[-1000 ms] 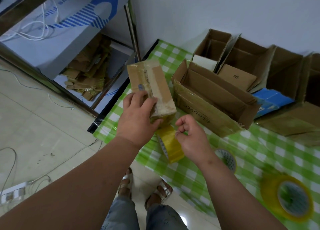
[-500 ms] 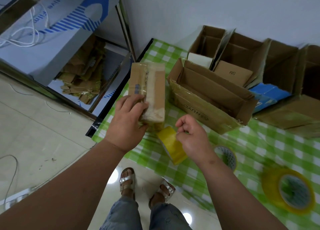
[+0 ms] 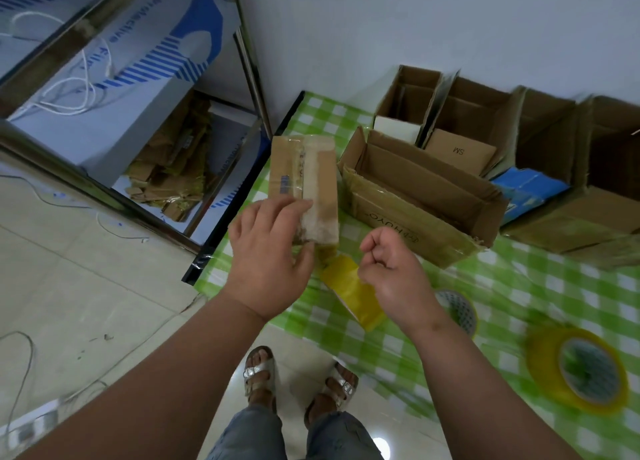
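Observation:
My left hand (image 3: 273, 255) grips the near end of a small taped cardboard parcel (image 3: 304, 179), held over the left end of a table with a green checked cloth (image 3: 512, 283). My right hand (image 3: 394, 272), fingers curled, holds a roll of yellow tape (image 3: 349, 286) just below the parcel's near end. A short yellowish strip of tape seems to run from the roll to the parcel.
An open cardboard box (image 3: 419, 196) lies right of the parcel, with several more open boxes (image 3: 464, 123) along the wall and a blue packet (image 3: 526, 189). Two further tape rolls (image 3: 578, 369) (image 3: 457, 309) lie on the cloth at right. A metal shelf (image 3: 162, 168) with cardboard scraps stands left.
The parcel has turned from slanting to nearly straight away from me and shifted slightly left. My right hand stays by the tape roll.

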Motion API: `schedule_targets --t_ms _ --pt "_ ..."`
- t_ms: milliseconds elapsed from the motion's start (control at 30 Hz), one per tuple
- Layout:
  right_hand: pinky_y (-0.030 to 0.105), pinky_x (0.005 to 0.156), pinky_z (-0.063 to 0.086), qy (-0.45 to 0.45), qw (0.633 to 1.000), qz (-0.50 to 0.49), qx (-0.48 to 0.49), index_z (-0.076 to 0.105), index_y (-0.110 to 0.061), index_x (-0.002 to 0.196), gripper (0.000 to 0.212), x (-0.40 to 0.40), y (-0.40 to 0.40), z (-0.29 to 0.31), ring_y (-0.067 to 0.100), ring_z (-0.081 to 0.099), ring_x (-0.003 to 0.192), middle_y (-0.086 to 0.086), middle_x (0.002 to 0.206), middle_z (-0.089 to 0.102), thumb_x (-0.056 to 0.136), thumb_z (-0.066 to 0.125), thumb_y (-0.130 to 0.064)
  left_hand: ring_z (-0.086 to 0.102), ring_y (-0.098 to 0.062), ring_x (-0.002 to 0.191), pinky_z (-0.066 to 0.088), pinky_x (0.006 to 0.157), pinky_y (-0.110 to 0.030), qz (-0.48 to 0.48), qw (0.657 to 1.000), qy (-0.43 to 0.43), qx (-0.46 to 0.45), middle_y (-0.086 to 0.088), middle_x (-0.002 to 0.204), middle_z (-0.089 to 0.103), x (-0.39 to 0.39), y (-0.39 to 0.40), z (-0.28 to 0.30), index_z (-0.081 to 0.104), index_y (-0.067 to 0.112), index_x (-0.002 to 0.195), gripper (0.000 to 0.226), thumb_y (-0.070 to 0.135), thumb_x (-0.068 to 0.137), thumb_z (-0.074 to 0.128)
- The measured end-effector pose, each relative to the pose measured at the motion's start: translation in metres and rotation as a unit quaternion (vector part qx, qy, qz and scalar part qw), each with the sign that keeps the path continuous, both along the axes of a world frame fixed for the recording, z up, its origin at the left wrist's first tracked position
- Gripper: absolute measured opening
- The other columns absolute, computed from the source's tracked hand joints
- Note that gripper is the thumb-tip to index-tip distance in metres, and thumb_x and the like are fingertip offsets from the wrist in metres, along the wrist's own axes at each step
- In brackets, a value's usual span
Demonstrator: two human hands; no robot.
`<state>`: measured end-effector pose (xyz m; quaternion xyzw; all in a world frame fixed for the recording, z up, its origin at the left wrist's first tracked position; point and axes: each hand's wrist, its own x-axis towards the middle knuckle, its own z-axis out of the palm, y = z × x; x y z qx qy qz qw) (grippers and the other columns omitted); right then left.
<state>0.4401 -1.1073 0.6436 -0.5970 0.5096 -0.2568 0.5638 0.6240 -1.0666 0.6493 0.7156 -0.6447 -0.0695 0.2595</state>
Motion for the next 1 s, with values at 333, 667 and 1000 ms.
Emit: schedule_targets --t_ms 333,667,1000 --pt "0.033 0.062 0.04 0.005 0.998 0.017 -0.056 0.041 -0.021 0.087 0.023 0.005 0.01 0.023 0.018 0.046 0.067 0.009 0.066 0.046 0.085 0.042 0.002 0.06 -0.008 0.097 0.05 0.088 -0.035 -0.108 0.945 0.197 0.236 0.008 0.099 0.067 -0.033 0.005 0.02 0.069 0.022 0.095 0.012 0.029 0.086 0.07" --pt "0.032 0.073 0.05 0.047 0.995 -0.012 -0.093 0.038 -0.031 0.12 0.045 -0.006 0.012 0.024 0.004 0.061 0.081 -0.011 0.089 0.065 0.088 0.064 -0.014 0.065 -0.027 0.085 0.054 0.076 -0.036 -0.021 0.917 0.316 0.242 -0.009 0.085 0.067 -0.03 0.003 0.036 0.059 0.015 0.078 0.017 0.02 0.092 0.066" --pt "0.032 0.069 0.042 0.002 0.979 0.142 0.148 0.066 0.002 0.091 0.045 -0.031 0.002 0.031 0.018 0.057 0.074 0.005 0.077 0.061 0.062 0.075 -0.032 0.07 -0.033 0.096 0.059 0.085 -0.043 0.111 0.788 0.572 0.199 -0.016 0.093 0.072 -0.013 0.011 0.036 0.056 0.008 0.083 0.015 0.009 0.098 0.056"
